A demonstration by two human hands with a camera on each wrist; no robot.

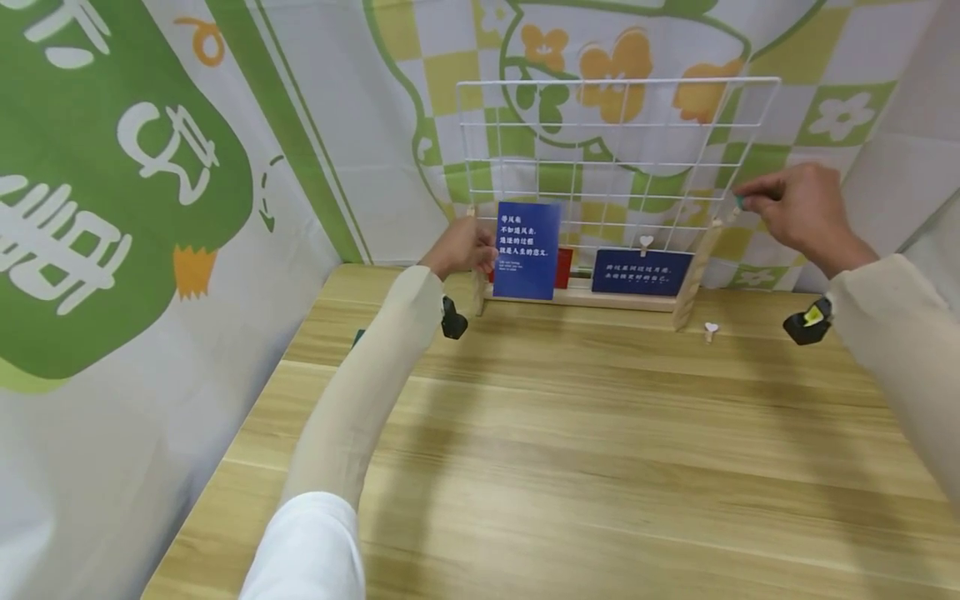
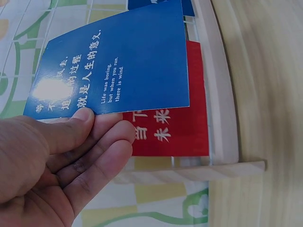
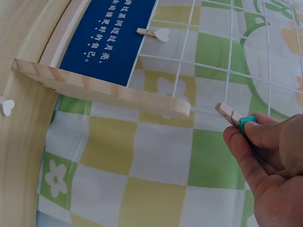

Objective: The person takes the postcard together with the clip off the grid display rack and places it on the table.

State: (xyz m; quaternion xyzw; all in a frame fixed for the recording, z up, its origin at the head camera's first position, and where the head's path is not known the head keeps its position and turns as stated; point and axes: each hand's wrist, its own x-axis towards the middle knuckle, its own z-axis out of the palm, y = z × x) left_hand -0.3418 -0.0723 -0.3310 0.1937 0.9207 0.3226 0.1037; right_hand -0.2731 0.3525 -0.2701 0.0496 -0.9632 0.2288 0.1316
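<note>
My left hand (image 1: 463, 247) pinches a blue card (image 1: 527, 252) with white writing by its edge, thumb in front and fingers behind. The card is upright before the white wire grid (image 1: 570, 162) and overlaps a red card (image 2: 196, 127) behind it. In the right wrist view, my right hand (image 3: 272, 151) pinches a small wooden clothespin (image 3: 228, 113) by its teal end (image 3: 247, 123). That hand is beside the grid's right edge, above the wooden stand (image 3: 109, 90). A second blue card (image 1: 637, 273) hangs low on the grid under a white heart clothespin (image 1: 646, 243).
Another white heart clothespin (image 1: 711, 331) lies on the wooden table (image 1: 525, 467), right of the stand's foot. A dark green item (image 1: 358, 337) peeks out beside my left sleeve. A printed cloth (image 1: 847, 117) hangs behind the grid.
</note>
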